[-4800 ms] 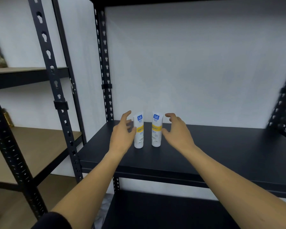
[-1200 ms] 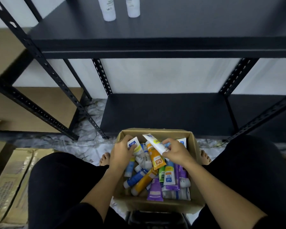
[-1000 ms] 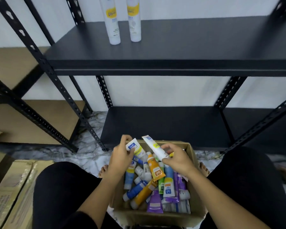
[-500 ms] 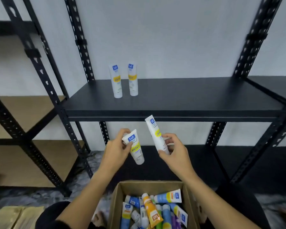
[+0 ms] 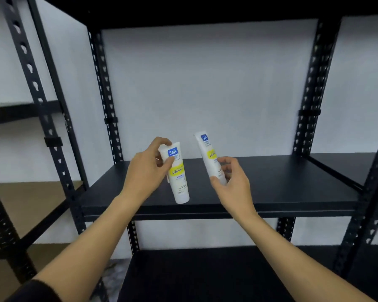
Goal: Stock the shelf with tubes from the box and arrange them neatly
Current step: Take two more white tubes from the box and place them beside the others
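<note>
Each of my hands holds one white tube with a yellow band and a blue logo in front of the black shelf. My left hand grips the top end of the left tube, which hangs tilted, cap end down, over the shelf's front part. My right hand pinches the lower end of the right tube, which leans to the left above the shelf. The two tubes stood on the shelf earlier are hidden behind my hands. The box is out of view.
Black perforated uprights frame the bay against a white wall. A lower black shelf lies beneath. A neighbouring rack with tan boards stands at the left, and another black shelf adjoins on the right.
Both hands lifted a tube each out of the box and up to shelf level. The view tilted upward, so the box dropped out of sight.
</note>
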Available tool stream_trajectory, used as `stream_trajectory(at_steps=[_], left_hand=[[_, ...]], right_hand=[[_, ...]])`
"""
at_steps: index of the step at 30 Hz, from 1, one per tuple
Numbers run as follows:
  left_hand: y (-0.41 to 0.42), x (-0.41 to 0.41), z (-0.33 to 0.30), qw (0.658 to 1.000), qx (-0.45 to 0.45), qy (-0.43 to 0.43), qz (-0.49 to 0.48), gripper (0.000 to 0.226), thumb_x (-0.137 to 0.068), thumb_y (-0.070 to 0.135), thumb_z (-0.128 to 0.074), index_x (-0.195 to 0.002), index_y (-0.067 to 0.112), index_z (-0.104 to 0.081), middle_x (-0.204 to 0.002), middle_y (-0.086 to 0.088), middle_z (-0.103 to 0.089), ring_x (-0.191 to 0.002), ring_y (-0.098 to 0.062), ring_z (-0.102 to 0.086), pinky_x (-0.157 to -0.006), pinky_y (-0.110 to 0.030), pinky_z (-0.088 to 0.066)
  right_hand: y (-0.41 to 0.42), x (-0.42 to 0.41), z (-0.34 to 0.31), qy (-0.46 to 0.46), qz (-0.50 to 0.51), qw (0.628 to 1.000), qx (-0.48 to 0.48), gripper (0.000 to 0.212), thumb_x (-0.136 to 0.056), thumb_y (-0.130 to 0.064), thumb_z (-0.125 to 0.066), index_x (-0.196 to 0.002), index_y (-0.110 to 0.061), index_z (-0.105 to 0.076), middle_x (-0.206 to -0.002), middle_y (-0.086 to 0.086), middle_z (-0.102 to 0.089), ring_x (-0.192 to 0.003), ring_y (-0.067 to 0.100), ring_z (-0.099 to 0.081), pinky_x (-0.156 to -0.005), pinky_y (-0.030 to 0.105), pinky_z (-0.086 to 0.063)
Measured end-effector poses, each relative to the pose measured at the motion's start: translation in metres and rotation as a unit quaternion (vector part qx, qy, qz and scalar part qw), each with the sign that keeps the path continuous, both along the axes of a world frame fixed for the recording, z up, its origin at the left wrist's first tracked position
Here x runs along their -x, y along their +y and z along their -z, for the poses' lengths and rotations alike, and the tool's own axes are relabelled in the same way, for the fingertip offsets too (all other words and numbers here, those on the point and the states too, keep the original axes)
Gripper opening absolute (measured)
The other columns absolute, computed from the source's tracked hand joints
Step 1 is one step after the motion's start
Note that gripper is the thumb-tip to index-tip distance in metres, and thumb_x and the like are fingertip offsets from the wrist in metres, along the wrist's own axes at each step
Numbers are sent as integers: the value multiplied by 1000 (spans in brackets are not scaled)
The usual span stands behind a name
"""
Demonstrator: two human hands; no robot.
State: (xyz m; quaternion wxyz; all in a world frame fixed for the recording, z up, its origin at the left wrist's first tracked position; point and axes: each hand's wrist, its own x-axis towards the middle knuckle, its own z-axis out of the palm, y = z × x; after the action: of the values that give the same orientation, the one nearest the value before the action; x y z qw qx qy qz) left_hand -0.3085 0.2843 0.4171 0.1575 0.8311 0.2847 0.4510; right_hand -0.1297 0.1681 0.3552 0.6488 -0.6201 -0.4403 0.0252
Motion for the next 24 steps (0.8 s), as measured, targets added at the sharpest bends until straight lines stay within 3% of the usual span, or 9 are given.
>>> stream_trajectory(at_steps=[4,8,15,21,24], left_hand=[[17,-13,-21,1000,-22,2,-19,25,-90,31,-63,-107,41,-48,-84,11,-69,-70,-6,-64,-66,-33,-54],[38,-26,-28,999,-28,13,-31,26,-89,33,-63,-107,42,-47,-79,13,-67,-66,-8,-66,-64,-36,-56],[59,-57,-16,996,-41,46,-60,25,-90,36,-61,-109,39,-46,-74,11,-63,-68,-14,-64,-62,-34,-52],[72,-86,4,994,-35,75,-76,25,-93,36,-58,-114,37,-44,-73,7,-64,-69,-16,-62,-61,-36,-53],[78,-97,13,991,-40,87,-90,26,-94,35,-57,-117,34,-44,-77,6,-65,-70,-16,-62,-58,-33,-50]], right_hand=[[21,-15,-13,-15,9,1000,0,37,-84,-12,-65,-113,-33,-57,-106,-11,-60,-94,5,-59,-68,18,-49],[38,-26,-15,-16,19,1000,4,36,-86,-14,-63,-114,-36,-58,-105,-11,-55,-103,8,-52,-64,15,-46],[55,-41,-7,0,30,1000,0,34,-86,-11,-64,-112,-32,-58,-102,-14,-63,-88,1,-60,-63,16,-50],[63,-53,6,13,29,999,22,35,-86,-16,-69,-108,-39,-55,-102,-18,-63,-89,6,-64,-69,23,-54],[66,-57,12,7,35,999,40,35,-86,-18,-70,-109,-39,-53,-103,-18,-63,-89,3,-63,-67,20,-53]])
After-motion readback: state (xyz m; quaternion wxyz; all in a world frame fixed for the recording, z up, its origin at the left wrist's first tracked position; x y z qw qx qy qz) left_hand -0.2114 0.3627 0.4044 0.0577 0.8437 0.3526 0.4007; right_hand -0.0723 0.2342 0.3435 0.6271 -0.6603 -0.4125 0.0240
